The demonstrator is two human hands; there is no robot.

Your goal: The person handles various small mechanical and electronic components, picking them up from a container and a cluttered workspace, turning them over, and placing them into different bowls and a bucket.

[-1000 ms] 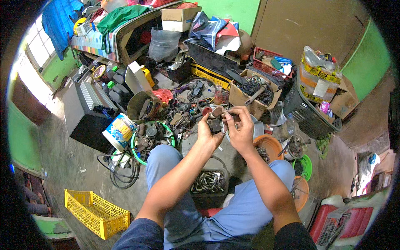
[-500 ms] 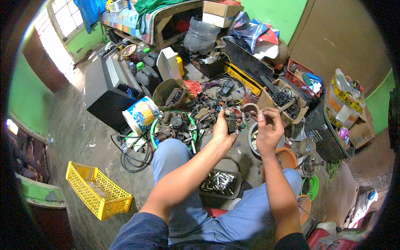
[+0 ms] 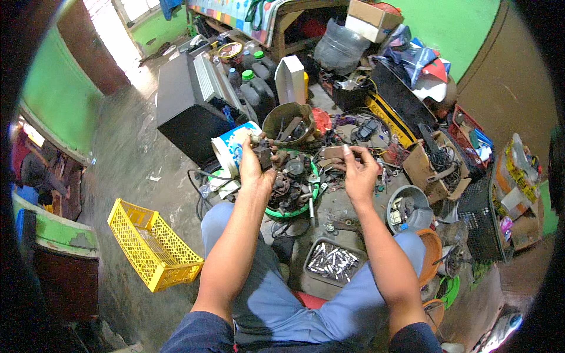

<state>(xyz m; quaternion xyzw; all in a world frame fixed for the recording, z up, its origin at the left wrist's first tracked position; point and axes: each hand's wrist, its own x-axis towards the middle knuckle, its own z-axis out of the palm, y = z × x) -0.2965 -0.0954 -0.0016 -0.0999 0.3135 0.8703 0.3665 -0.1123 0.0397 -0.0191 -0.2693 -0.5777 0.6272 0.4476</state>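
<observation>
My left hand [image 3: 253, 172] is closed around a dark, blocky metal part [image 3: 264, 156], held up at the left edge of a green-rimmed basin [image 3: 318, 176] heaped with greasy metal parts. My right hand [image 3: 360, 179] pinches a brown, flat-looking piece [image 3: 333, 153] between thumb and fingers, its far end pointing left over the basin's right side. The exact kind of either part is too small to make out. Between my knees stands a grey tray [image 3: 321, 275] filled with small silvery cylindrical pieces.
A yellow plastic crate [image 3: 154, 267] stands on the floor at left. Beyond the basin are a white-and-blue bucket [image 3: 226, 154], a large black box [image 3: 182, 109] and dark jerrycans [image 3: 257, 94]. A grey bucket [image 3: 406, 191], orange basin [image 3: 432, 253] and black crate [image 3: 479, 215] stand at right.
My left hand has moved left with the dark part, away from my right hand. My right hand has shifted slightly left, and its brown piece has turned from curved-looking to flat-looking. The view has turned.
</observation>
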